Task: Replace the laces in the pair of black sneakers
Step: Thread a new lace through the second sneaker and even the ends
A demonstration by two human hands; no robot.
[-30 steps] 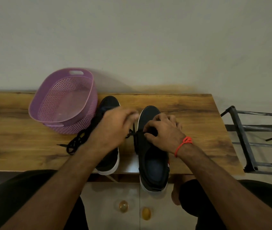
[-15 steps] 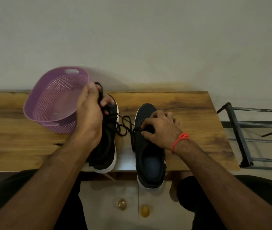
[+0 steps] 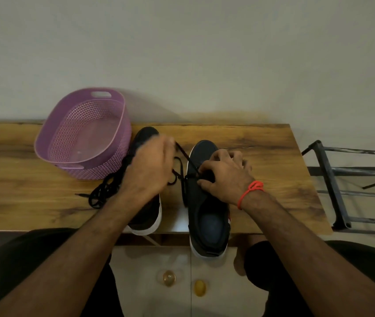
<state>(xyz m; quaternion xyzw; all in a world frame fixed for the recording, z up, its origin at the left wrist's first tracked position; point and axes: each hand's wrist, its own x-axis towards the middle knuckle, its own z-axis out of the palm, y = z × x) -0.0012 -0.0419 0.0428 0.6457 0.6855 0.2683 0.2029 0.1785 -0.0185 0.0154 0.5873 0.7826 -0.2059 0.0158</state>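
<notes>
Lacing looks underway on the right sneaker [image 3: 207,202], which stands on the wooden table [image 3: 273,156]: the left hand [image 3: 150,168] pinches a black lace [image 3: 185,156] drawn taut from its eyelets, while the right hand [image 3: 223,175] clutches the upper. A loose lace bundle [image 3: 104,191] lies beside the left sneaker [image 3: 146,216], whose lacing is hidden; I judge most threading remains

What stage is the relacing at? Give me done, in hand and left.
Done: a loose black lace lies on the table by the left sneaker, apparently pulled out. In hand: the left hand pulls a lace from the right sneaker, which the right hand steadies. Left: the rest of this lacing; the left sneaker's state is hidden.
</notes>
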